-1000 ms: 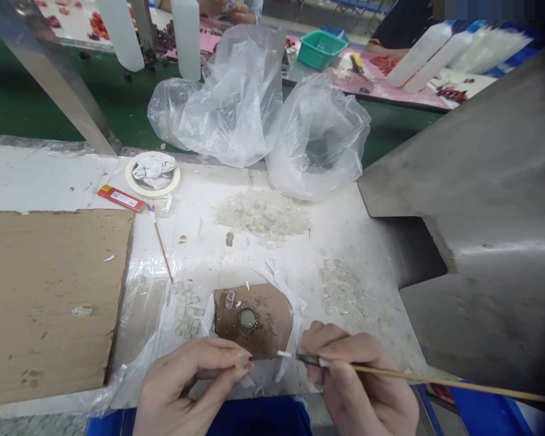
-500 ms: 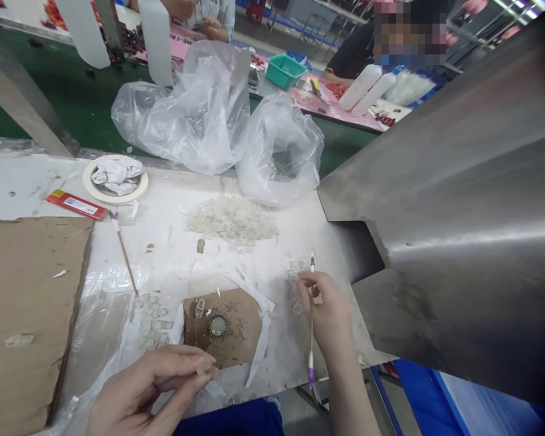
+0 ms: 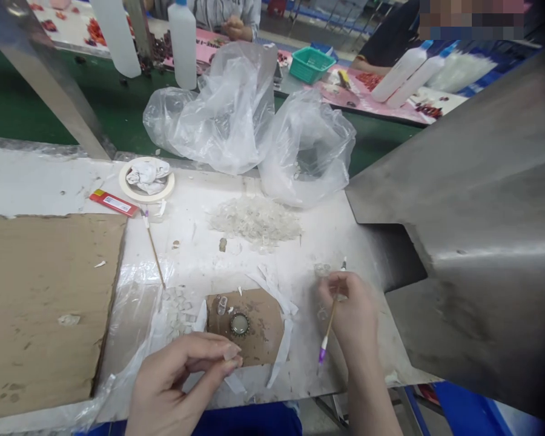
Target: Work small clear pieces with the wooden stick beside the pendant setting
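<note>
Near the front edge, my left hand (image 3: pixel 177 375) pinches a small clear plastic piece (image 3: pixel 231 352) between thumb and forefinger. My right hand (image 3: pixel 354 318) holds a thin brush (image 3: pixel 330 327) with a wooden handle and a purple end, slanting across the fingers. Its fingertips are down by a few loose clear pieces (image 3: pixel 321 269); whether they grip one is hidden. Between the hands lies a cardboard scrap (image 3: pixel 266 339) bearing a bottle cap (image 3: pixel 240 324) and a small clear part (image 3: pixel 222 305). Left of the scrap, several clear squares (image 3: pixel 180 309) lie in a cluster.
A heap of clear pieces (image 3: pixel 257 221) lies mid-table before two plastic bags (image 3: pixel 306 157). At left are a cardboard sheet (image 3: pixel 49 303), a tape roll (image 3: pixel 124 181), a red box (image 3: pixel 113 203) and another brush (image 3: pixel 155 251). A metal housing (image 3: pixel 481 242) borders the right. Co-workers sit opposite.
The whole view has swung left, so everything appears farther right. The brush in my right hand has gone from nearly upright to slanted. My left hand keeps its pinch on the clear piece.
</note>
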{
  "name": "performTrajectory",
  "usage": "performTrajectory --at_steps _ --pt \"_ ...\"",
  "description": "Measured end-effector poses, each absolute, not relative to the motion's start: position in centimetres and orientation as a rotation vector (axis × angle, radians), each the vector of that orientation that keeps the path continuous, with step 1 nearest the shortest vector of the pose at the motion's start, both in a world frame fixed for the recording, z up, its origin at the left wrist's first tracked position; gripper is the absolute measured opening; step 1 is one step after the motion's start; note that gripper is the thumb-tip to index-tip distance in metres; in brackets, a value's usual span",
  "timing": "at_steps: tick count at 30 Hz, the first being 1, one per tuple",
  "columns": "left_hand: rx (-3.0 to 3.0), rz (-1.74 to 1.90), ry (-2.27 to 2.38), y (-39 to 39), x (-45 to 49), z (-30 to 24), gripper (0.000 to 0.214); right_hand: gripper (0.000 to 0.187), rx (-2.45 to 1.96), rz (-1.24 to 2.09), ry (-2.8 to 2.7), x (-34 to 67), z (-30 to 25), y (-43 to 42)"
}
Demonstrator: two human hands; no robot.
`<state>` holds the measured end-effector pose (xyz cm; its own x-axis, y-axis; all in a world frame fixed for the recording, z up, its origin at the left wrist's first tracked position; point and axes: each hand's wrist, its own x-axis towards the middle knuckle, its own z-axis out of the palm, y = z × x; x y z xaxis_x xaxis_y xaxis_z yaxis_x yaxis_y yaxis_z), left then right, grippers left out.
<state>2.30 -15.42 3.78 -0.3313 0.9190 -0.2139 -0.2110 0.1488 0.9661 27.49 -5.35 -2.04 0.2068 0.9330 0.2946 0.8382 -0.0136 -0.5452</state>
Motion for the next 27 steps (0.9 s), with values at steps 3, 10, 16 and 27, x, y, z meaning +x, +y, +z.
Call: performTrajectory --at_steps 3,10,16,27 --pt "0.759 1.398 1.406 -15.4 2.3 3.7 0.028 0.003 -1.852 0.211 -1.634 27.6 -2.1 -5.0" --pt "0.777 1.437 1.365 -15.6 2.2 2.9 0.021 0.005 -1.728 0.33 -1.548 27.9 -1.5 -5.0" --pt "1.071 1.462 1.376 -15.7 1.9 2.0 0.02 0.009 -1.339 0.67 -1.492 24.1 1.5 -8.4" --pt "1.811 1.355 1.456 -15.8 0.9 1.6 0.006 0.036 -0.923 1.056 -1.698 18.6 4.5 -11.5"
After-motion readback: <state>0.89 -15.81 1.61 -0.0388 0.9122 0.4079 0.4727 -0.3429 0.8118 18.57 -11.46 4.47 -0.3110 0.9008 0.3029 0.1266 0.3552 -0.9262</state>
